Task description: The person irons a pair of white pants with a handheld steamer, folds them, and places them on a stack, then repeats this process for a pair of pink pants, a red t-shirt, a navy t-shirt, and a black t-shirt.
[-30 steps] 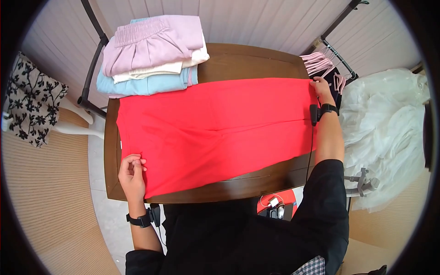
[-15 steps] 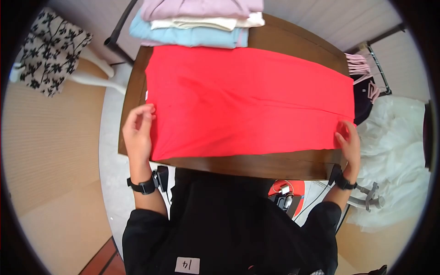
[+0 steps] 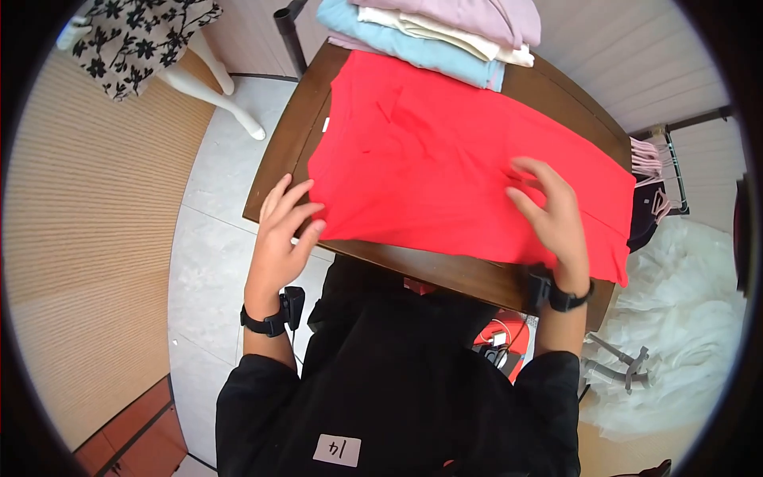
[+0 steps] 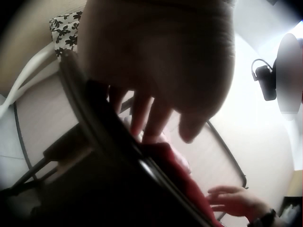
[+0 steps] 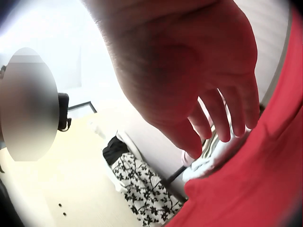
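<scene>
A red garment lies spread flat across the dark wooden table, with a small white tag at its left edge and a few creases. My left hand is at the garment's near left corner, fingers spread and fingertips right at the cloth's edge. Over the right half of the cloth my right hand hovers with relaxed, slightly bent fingers and nothing in them. In the right wrist view the fingers hang above the red cloth.
Folded lilac, white and blue clothes are stacked at the table's far side. Pink hangers and a white tulle dress are on the right. A mannequin in a floral skirt stands at the left.
The right hand has left the garment's right end and moved left over the cloth. The left hand's fingers have spread at the left edge. The head view has shifted and turned.
</scene>
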Demonstrator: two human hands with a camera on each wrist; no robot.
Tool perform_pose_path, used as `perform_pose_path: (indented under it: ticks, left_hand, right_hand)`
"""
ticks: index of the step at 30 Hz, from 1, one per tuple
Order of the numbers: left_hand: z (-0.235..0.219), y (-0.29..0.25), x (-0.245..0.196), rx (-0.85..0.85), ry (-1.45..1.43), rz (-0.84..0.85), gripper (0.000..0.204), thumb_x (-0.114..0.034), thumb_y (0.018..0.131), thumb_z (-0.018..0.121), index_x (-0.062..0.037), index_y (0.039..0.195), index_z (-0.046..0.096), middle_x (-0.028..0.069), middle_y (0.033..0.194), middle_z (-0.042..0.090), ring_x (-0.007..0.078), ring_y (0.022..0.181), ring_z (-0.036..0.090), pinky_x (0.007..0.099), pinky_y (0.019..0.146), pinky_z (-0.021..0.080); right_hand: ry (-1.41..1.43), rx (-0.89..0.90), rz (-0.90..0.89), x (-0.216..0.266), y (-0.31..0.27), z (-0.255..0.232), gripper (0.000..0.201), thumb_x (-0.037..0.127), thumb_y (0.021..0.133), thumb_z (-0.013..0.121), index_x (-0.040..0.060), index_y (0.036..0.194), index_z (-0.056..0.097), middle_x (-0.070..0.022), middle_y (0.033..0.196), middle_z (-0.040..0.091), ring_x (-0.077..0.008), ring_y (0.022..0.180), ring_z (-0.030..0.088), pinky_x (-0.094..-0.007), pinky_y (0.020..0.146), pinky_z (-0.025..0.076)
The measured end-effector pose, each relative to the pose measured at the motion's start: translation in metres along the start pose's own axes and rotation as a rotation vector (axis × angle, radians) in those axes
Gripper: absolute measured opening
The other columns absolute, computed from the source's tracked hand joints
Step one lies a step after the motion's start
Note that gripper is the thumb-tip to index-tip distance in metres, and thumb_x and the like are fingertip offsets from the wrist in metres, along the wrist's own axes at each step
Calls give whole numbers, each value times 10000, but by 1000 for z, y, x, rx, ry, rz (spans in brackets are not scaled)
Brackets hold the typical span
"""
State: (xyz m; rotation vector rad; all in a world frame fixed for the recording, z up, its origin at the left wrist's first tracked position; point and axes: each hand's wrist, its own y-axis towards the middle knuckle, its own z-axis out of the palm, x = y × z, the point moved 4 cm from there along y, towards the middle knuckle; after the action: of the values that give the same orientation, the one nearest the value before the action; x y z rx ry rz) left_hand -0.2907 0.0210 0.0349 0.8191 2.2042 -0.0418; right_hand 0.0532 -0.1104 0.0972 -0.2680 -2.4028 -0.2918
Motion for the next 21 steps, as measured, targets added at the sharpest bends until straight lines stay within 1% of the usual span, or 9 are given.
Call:
perform_pose_path:
  ticks: [2, 8, 10, 11, 13, 14, 18, 20, 21]
  left_hand:
    - [-3, -6, -3, 43, 33, 120, 206, -105, 803, 715, -48, 999, 692, 133, 1295, 582, 398, 1340, 402, 519, 1109, 277]
    - [6, -9, 0, -50, 66, 86, 187, -80, 760, 708, -72, 938, 653, 151, 1329, 542, 407, 1373, 358, 554, 1129, 222]
    - [8, -9, 0, -65, 73, 79, 180, -75, 757, 695, -73, 927, 635, 157, 1334, 529, 413, 1373, 353, 559, 1127, 220]
    - [10, -9, 0, -78, 88, 75, 175, -69, 758, 679, -74, 922, 618, 159, 1339, 520, 416, 1373, 348, 563, 1125, 220]
    - [13, -9, 1, -94, 99, 63, 170, -63, 760, 662, -76, 918, 601, 160, 1344, 511, 419, 1373, 343, 568, 1122, 220]
    - [14, -9, 1, -109, 104, 62, 167, -62, 765, 653, -76, 921, 595, 162, 1343, 510, 419, 1372, 343, 570, 1121, 220]
    - [13, -8, 1, -98, 112, 59, 162, -51, 773, 630, -73, 927, 585, 171, 1341, 507, 421, 1369, 344, 575, 1120, 219]
    - [12, -8, 1, -71, 91, 46, 161, -49, 773, 627, -72, 927, 585, 174, 1344, 503, 426, 1375, 332, 585, 1122, 205]
    - [11, -6, 0, -51, 76, 28, 160, -46, 774, 623, -72, 927, 585, 176, 1347, 499, 431, 1381, 321, 596, 1124, 191]
  right_hand:
    - [-46, 24, -47, 18, 33, 28, 378, 133, 832, 710, -2, 1166, 598, -177, 1118, 651, -323, 1046, 631, -377, 901, 499]
    - [-131, 51, -56, 32, 107, 89, 389, 181, 810, 732, -9, 1126, 607, -212, 1064, 655, -355, 1008, 630, -403, 849, 497]
    - [-227, 320, 157, 19, 121, 98, 309, 166, 821, 719, -19, 1042, 609, -159, 941, 660, -301, 904, 635, -399, 774, 484]
    - [-238, 323, 160, 16, 123, 97, 309, 166, 821, 719, -19, 1042, 609, -159, 941, 660, -301, 904, 635, -399, 774, 484]
    - [213, 154, 149, 7, 126, 89, 234, 148, 838, 700, -20, 966, 601, -69, 822, 607, -191, 814, 587, -357, 711, 458]
    - [238, 178, 142, 2, 127, 90, 241, 167, 862, 694, 1, 1001, 586, -27, 861, 556, -126, 816, 536, -296, 710, 450]
    - [145, 193, 24, 14, 111, 80, 287, 162, 884, 679, 28, 1116, 576, -49, 1000, 585, -124, 858, 563, -273, 732, 460]
    - [437, 219, 107, 13, 105, 72, 349, 139, 910, 647, 46, 1230, 546, -68, 1121, 580, -138, 893, 594, -272, 754, 481]
    - [434, 210, 113, 10, 103, 66, 349, 139, 910, 647, 46, 1230, 546, -68, 1121, 580, -138, 893, 594, -272, 754, 481]
